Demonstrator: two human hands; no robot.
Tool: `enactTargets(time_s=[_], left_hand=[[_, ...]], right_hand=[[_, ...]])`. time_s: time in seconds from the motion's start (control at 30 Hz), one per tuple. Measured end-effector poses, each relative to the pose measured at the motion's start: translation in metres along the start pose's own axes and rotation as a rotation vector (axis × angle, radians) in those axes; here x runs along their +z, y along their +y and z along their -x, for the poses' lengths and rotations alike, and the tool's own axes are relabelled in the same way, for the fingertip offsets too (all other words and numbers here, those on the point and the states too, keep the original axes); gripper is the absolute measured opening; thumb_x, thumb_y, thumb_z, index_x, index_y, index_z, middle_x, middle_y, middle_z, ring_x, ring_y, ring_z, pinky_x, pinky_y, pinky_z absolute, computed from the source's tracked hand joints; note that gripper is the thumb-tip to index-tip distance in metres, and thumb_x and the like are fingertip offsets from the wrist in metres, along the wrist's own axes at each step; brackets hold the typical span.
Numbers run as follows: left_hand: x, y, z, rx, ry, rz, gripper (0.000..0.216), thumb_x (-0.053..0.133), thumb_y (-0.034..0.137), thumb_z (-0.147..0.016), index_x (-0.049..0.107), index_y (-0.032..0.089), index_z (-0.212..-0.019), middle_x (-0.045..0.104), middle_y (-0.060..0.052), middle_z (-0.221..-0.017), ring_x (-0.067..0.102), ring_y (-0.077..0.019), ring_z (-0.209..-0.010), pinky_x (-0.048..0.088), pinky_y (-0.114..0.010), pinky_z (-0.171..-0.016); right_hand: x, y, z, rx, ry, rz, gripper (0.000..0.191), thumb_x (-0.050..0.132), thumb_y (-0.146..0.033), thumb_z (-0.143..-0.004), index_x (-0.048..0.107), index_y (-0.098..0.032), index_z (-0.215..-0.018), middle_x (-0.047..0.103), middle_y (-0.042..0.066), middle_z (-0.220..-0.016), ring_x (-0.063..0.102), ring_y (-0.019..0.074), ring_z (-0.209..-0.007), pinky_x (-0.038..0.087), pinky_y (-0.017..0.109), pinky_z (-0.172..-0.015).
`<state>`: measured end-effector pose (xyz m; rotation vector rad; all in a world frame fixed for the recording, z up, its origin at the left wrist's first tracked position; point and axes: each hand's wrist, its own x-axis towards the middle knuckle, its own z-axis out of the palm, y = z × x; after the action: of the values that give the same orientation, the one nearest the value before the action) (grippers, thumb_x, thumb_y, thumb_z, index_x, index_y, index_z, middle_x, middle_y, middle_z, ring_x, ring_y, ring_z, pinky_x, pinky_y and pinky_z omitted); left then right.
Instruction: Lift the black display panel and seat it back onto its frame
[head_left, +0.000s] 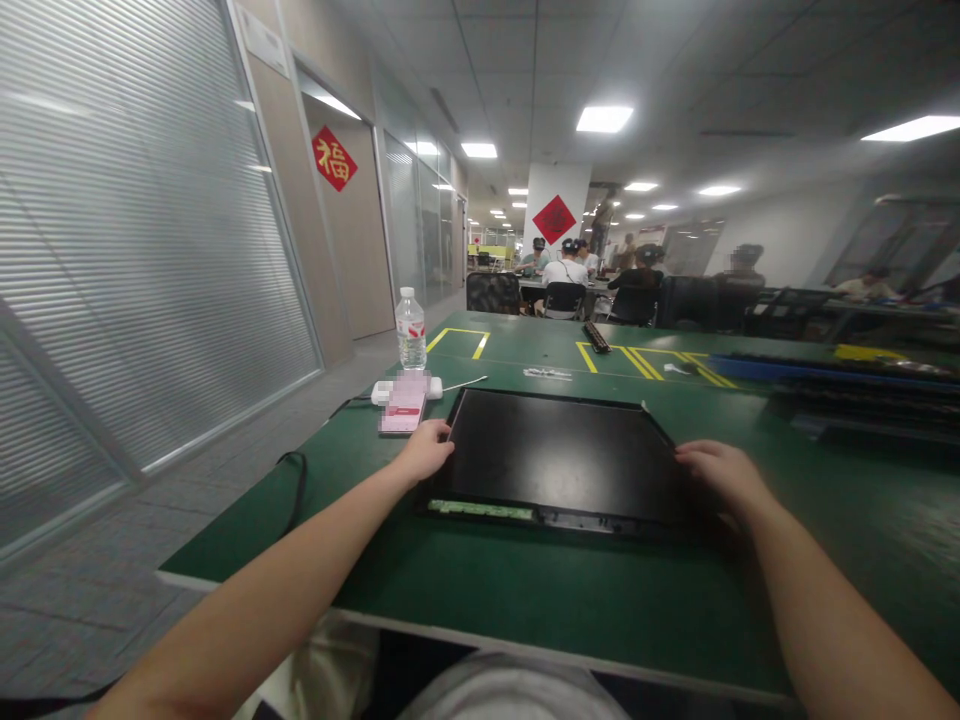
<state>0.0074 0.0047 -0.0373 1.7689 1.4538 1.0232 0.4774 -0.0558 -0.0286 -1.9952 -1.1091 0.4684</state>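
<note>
A black LCD screen panel [562,450] in a dark frame lies before me, its dull surface reflecting light. Along its near edge runs a green circuit board strip [480,510], with black frame to the right of it. My left hand [426,452] pinches the panel's left edge, thumb and fingers closed on the rim. On the opposite edge, my right hand [724,472] grips the frame with its fingertips near the far right corner. The undersides of both hands' holds are hidden.
On the green table [525,600] stand a water bottle [411,330], a phone [403,405] and a white power strip [384,392] at the left. Beyond the panel lie a dark slotted bar [596,337] and yellow tape markings. Stacked dark panels [885,405] sit right. People sit farther back.
</note>
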Motion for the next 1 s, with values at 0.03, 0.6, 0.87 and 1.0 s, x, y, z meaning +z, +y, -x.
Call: enactTargets(time_s=[0.03, 0.6, 0.87, 1.0], left_hand=[[0.000, -0.001, -0.001, 0.014, 0.004, -0.038, 0.008, 0.064, 0.012, -0.063, 0.068, 0.019, -0.065, 0.073, -0.008, -0.093, 0.066, -0.0302, -0.106, 0.050, -0.039, -0.095], [-0.010, 0.017, 0.006, 0.146, -0.068, -0.519, 0.039, 0.061, 0.021, -0.081, 0.073, 0.016, -0.118, 0.072, -0.012, -0.124, 0.066, -0.0276, -0.118, 0.048, -0.034, -0.105], [-0.107, 0.028, -0.022, -0.067, 0.476, -0.624, 0.037, 0.053, 0.036, -0.089, 0.072, 0.019, -0.116, 0.077, -0.011, -0.110, 0.070, -0.0312, -0.105, 0.053, -0.038, -0.086], [-0.144, 0.011, -0.031, -0.196, 0.315, -0.749, 0.036, 0.060, 0.030, -0.082, 0.073, 0.015, -0.112, 0.075, -0.016, -0.118, 0.068, -0.0362, -0.113, 0.053, -0.041, -0.090]], right_hand=[[0.000, -0.001, 0.000, -0.005, -0.002, 0.004, 0.018, 0.065, -0.029, -0.064, 0.076, -0.021, -0.076, 0.076, 0.008, -0.082, 0.064, 0.0209, -0.064, 0.049, 0.035, -0.070], [0.000, 0.004, -0.007, -0.092, 0.007, 0.211, 0.016, 0.063, -0.029, -0.069, 0.077, -0.024, -0.076, 0.077, 0.007, -0.089, 0.068, 0.0251, -0.082, 0.047, 0.034, -0.072], [0.000, 0.007, -0.009, -0.102, 0.016, 0.212, 0.016, 0.063, -0.030, -0.069, 0.077, -0.024, -0.076, 0.077, 0.007, -0.089, 0.068, 0.0260, -0.082, 0.048, 0.036, -0.075], [0.000, 0.010, -0.012, -0.107, 0.006, 0.215, 0.017, 0.062, -0.031, -0.069, 0.077, -0.025, -0.076, 0.077, 0.006, -0.090, 0.069, 0.0260, -0.082, 0.049, 0.037, -0.076]])
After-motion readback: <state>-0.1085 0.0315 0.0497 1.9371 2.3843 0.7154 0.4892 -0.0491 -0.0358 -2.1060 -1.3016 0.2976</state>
